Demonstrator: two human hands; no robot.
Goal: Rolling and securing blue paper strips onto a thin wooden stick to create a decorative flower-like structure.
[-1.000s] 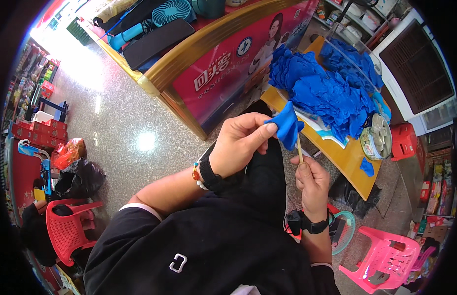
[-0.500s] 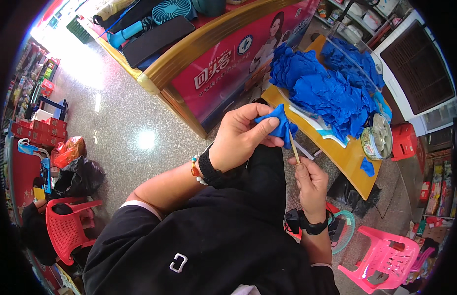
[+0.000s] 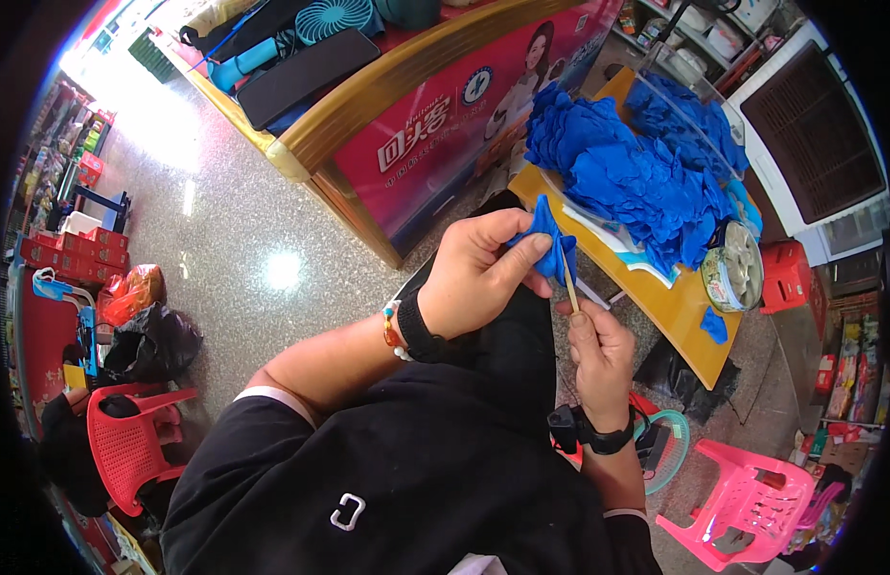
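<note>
My left hand (image 3: 478, 264) pinches a small piece of blue crinkled material (image 3: 550, 241), paper or thin cloth, between thumb and fingers. A thin pale stick (image 3: 570, 284), wood by its look, is gripped low down between thumb and fingers of my right hand (image 3: 601, 355). The stick's upper end meets the blue piece, and its tip is hidden in the folds. Both hands are over my lap, beside a small yellow wooden table (image 3: 689, 331). A large heap of similar blue pieces (image 3: 636, 182) lies on that table, just beyond my hands.
A round clear tub (image 3: 733, 268) stands near the table's right edge, with one loose blue piece (image 3: 715, 326) close by. Ahead is a wood-edged counter (image 3: 315, 172). Pink stool (image 3: 742, 503) and teal basket (image 3: 667, 450) are at lower right; a red chair (image 3: 128, 446) is left.
The blue piece has shifted in my left fingers, and a pointed corner now stands up. The left hand turned slightly; the right hand with the stick moved a little left.
</note>
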